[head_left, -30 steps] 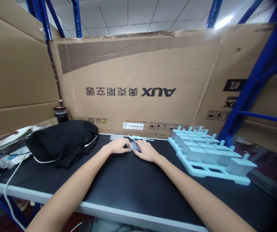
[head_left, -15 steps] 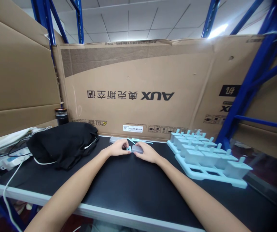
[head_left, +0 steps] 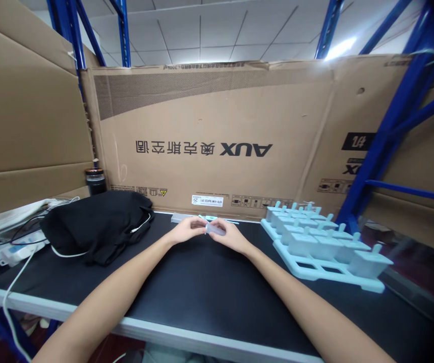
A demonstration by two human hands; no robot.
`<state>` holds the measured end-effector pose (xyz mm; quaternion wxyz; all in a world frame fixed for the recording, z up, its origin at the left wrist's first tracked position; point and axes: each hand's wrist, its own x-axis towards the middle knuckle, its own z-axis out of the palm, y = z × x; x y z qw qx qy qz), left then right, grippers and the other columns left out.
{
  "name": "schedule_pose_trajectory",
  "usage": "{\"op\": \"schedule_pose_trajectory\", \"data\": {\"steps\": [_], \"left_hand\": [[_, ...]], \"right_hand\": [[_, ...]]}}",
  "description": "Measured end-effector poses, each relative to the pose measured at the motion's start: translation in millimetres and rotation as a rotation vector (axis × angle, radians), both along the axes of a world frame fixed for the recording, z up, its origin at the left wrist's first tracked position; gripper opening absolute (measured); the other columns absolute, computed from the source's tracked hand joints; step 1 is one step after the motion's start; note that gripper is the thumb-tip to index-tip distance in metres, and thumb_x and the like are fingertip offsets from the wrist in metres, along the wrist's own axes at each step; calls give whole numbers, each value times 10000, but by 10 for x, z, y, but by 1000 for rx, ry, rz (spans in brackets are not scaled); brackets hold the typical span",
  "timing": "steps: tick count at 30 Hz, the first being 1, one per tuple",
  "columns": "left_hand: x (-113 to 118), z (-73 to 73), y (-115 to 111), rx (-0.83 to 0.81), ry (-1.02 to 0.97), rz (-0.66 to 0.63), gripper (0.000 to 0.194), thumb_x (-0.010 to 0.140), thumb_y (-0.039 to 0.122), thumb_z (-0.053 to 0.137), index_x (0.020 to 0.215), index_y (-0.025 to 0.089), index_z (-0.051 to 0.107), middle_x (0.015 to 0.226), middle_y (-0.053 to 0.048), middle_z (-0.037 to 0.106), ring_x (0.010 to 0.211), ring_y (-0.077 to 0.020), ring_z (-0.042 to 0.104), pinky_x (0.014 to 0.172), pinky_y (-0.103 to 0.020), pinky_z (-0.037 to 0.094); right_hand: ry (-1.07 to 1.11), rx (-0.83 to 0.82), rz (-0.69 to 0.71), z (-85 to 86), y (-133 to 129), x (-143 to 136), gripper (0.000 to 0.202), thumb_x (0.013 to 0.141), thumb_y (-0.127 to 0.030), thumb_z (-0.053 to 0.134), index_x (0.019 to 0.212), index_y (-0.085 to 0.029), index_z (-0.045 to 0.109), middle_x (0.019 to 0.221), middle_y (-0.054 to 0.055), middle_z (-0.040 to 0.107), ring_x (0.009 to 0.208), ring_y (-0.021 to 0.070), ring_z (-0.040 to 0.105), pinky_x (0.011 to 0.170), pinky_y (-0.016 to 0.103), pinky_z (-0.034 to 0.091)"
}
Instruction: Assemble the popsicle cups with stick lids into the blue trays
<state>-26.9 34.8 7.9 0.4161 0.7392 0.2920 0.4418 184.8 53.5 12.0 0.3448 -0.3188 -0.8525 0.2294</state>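
At far L of frame we're seeing a black cloth [head_left: 98,224] lying heaped on the black table [head_left: 202,292], w/ a dark jar [head_left: 95,184] standing behind. Just L of ctr, a clear box [head_left: 179,218] is lying nr the cardboard [head_left: 202,106]. At ctr our L hand [head_left: 187,230] is touching the pale end of a small clear tub [head_left: 216,230]; can't say if it's pinching. Some pale-blue strips [head_left: 212,218] are lying behind. Our R hand [head_left: 230,236] is grasping the tub's body. We're prob. doing best holding R steady but light (thin-looking plastic), squaring that end w/ L thumb, pressing evenly. At mid-R, a pale-blue tray [head_left: 296,271] is holding moulds [head_left: 370,263], sticks pointing up.
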Motion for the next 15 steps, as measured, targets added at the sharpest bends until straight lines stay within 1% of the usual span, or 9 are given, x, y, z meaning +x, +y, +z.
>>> {"op": "schedule_pose_trajectory", "data": {"steps": [3,10,13,15], "left_hand": [[1,-29,-8,-22,-38,0,377,756,350,742,1051,135,642,1071,-116,691,1016,-224,652,951,-407,482],[22,-84,-22,-81,-96,25,357,737,330,764,996,135,616,1040,-111,693,994,-220,662,911,-393,499],[33,-83,-26,-113,-97,30,370,724,349,772,971,128,606,986,-108,705,929,-217,679,874,-393,509],[40,-75,-35,-124,-98,43,378,711,357,781,948,125,600,958,-101,710,905,-212,683,873,-389,502]], "right_hand": [[-3,-16,6,-1,-7,0,282,751,-373,605,962,-188,577,880,29,642,775,162,593,738,314,467],[-34,-3,20,38,-57,14,226,725,-352,615,872,-184,579,779,17,637,680,153,583,656,289,452],[-29,-3,32,35,-67,14,249,729,-343,617,919,-187,579,795,19,644,696,155,594,676,293,460],[-11,-11,46,26,-65,14,321,737,-333,617,1020,-194,557,805,14,648,705,155,601,693,297,468]]}}
